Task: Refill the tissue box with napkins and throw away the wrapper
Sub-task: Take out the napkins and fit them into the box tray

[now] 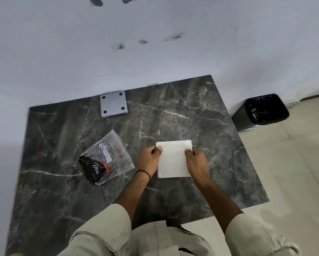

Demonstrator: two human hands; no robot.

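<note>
Both hands, left (149,157) and right (196,159), grip napkin stack (173,159) edges, squaring it; wrapper (107,157) left, discarded.

A dark marble table (173,111) stands against a pale wall (155,52). The wall shows chipped patches. Beige floor tiles (293,172) lie beside the table's right edge.

Tabletop (173,111) mostly bare: far-right corner, right edge and near-left area open. Obstacles: grey square plate (114,104) at far edge, touching the wall; crumpled wrapper (107,157) left of centre; napkin stack (174,159) mid-right. Clear lane between wrapper and plate. Bin (262,111) on floor past far-right corner.
</note>
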